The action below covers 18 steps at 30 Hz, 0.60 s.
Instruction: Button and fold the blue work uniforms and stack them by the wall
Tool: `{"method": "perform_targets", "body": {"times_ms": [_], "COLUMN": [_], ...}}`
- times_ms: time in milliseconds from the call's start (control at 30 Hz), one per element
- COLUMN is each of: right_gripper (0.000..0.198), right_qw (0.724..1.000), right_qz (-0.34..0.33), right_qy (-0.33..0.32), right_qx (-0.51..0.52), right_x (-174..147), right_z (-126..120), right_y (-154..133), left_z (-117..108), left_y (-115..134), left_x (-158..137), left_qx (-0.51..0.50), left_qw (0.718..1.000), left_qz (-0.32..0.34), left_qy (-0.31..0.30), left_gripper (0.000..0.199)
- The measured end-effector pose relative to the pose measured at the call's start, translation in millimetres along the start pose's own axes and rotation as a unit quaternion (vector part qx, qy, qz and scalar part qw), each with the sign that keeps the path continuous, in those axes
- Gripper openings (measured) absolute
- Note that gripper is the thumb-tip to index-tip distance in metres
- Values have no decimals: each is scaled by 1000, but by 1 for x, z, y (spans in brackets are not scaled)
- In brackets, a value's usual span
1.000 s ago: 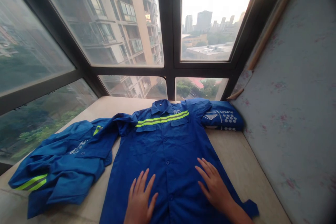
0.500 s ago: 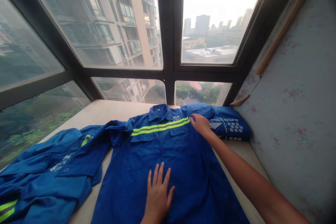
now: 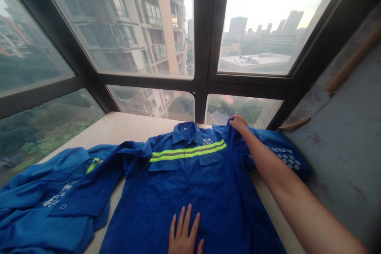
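Note:
A blue work shirt [image 3: 166, 190] with a yellow-green reflective stripe lies face up, its collar toward the window. My left hand [image 3: 185, 232] rests flat on the shirt's lower front, fingers spread. At the shoulder on the right side, my right hand [image 3: 239, 122] pinches the shirt's sleeve fabric and holds it raised. The sleeve below is partly hidden behind my forearm. On the left, the other sleeve [image 3: 132, 151] stretches over a second blue garment [image 3: 68, 190], which lies rumpled with its own reflective patch.
A blue printed bag [image 3: 287, 158] lies beyond my right forearm, against the flowered wall [image 3: 351, 158]. The pale sill [image 3: 131, 121] carries the garments. Dark window frames [image 3: 202, 47] rise at the back, and a wooden strip [image 3: 351, 73] is on the wall.
My right hand has moved from the stripe's end to the shoulder, closed on the fabric and lifted it. My left hand stays flat on the shirt. The view has shifted slightly.

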State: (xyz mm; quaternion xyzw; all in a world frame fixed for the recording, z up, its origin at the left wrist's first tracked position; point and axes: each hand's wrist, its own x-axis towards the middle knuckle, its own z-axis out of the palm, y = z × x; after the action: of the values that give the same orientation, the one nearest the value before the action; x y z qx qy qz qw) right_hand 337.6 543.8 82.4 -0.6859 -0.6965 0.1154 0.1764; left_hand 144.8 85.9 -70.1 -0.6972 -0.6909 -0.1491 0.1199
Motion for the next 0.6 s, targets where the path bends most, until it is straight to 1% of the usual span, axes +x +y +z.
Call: {"method": "perform_targets", "body": {"times_ms": [67,167,200,233,267,300,333,367,400,467,533,600], "right_gripper": [38,41,39,38,36,33,31,29,27,26,25,22], "right_qw": [998,987,982,977,972,966,960,958,959,961,959,954], "right_qz": [12,23,9,-18,-57,-91,-111,-110,-89,-16,51,100], "right_qy": [64,147,169,178,167,141,106,75,60,74,95,89], "right_qx": [23,56,82,117,158,199,233,253,263,265,262,269], "right_x": [-12,-52,-69,-87,-103,-116,-127,-133,-134,-126,-106,-82], "right_z": [-19,-40,-43,-44,-43,-42,-41,-40,-40,-42,-45,-45], "right_y": [22,59,71,82,91,100,107,113,119,129,135,136], "left_z": [-6,-16,-18,-19,-20,-21,-21,-21,-22,-22,-23,-23], "left_y": [0,-6,-8,-10,-12,-13,-14,-14,-14,-13,-13,-14], "left_x": [2,5,6,7,7,8,8,8,8,9,9,9], "left_qx": [-8,-3,0,1,0,-3,-4,-4,-1,7,16,27], "left_qw": [1000,1000,999,999,998,998,998,998,998,998,998,997], "left_qz": [-2,26,40,52,60,62,60,57,56,59,64,71], "left_qy": [-5,-13,-14,-14,-14,-15,-17,-20,-24,-27,-20,-7], "left_gripper": [69,65,64,63,63,62,62,62,62,62,62,62]}}
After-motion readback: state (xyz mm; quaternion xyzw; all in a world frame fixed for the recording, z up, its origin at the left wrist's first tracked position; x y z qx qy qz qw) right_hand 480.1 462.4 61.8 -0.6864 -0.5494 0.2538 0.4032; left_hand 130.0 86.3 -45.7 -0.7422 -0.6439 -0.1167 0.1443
